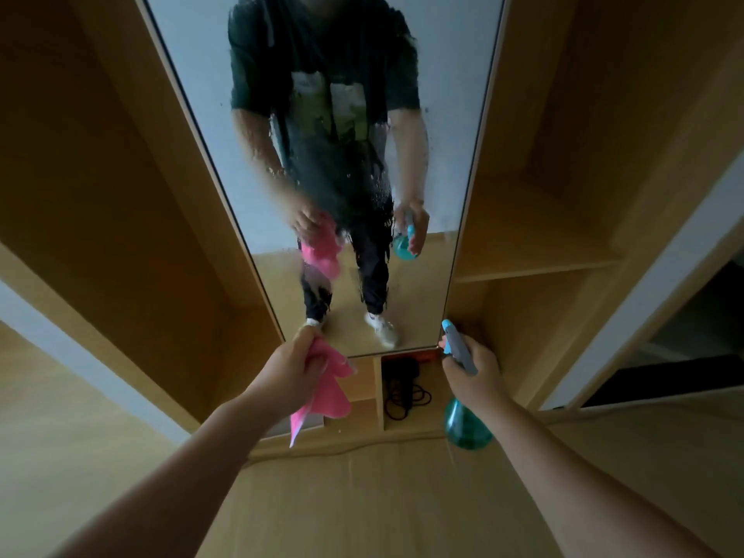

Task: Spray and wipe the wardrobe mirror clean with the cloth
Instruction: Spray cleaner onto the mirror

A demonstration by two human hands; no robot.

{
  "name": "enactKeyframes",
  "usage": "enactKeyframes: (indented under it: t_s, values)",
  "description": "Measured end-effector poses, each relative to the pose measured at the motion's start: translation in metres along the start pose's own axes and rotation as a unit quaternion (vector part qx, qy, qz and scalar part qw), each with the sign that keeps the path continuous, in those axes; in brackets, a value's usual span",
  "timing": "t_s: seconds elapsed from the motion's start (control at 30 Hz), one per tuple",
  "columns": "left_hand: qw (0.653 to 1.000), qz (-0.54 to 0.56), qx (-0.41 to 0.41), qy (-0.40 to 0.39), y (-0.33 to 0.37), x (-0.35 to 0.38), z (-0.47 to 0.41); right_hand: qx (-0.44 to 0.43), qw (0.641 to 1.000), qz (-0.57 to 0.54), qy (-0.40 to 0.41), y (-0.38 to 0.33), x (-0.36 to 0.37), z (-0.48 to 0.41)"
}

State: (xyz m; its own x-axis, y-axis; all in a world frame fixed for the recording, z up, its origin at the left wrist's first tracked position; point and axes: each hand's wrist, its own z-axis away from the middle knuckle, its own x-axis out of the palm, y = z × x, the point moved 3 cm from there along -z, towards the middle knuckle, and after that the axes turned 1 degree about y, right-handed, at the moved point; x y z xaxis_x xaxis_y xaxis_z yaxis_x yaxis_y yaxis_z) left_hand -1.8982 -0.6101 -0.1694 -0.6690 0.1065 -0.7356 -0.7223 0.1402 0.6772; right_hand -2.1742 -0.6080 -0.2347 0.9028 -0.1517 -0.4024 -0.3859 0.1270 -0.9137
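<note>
- Straight ahead of you, the wardrobe mirror runs tall between open wooden compartments. Droplets and long runs cover its middle band and blur your reflection.
- At the near left, your left hand is closed around a bunched pink cloth. The loose end hangs below your fist, just in front of the mirror's lower left corner. I cannot tell whether the cloth touches the glass.
- At the near right, your right hand grips the neck of the teal spray bottle. The blue nozzle points toward the mirror's lower right corner, and the round body hangs under your wrist.
- Below the mirror, a coiled black cable lies in a small cubby. A bare wooden shelf sits to the right.
- By my reading, the spraying is largely done: the centre is thoroughly wet and liquid is trailing down toward the bottom edge.
- No cleared swath shows anywhere on the wet patch, so the wiping looks not yet begun, and that is the bulk of what is left for you.
- The side strips look drier. You may judge they need another mist before the cloth goes on.
</note>
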Motion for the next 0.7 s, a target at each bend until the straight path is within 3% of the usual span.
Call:
enactKeyframes:
  t_s: [0.23, 0.5, 0.7]
  values:
    - [0.999, -0.002, 0.038, -0.019, 0.064, 0.009, -0.023, -0.098, 0.993, -0.063, -0.013, -0.084, -0.049, -0.005]
    - [0.987, 0.014, 0.162, -0.018, 0.174, 0.013, -0.033, -0.227, 0.971, -0.074, 0.001, -0.189, -0.124, -0.001]
    - [0.984, 0.009, 0.173, -0.032, 0.220, 0.023, -0.038, -0.287, 0.954, -0.080, 0.006, -0.227, -0.155, 0.007]
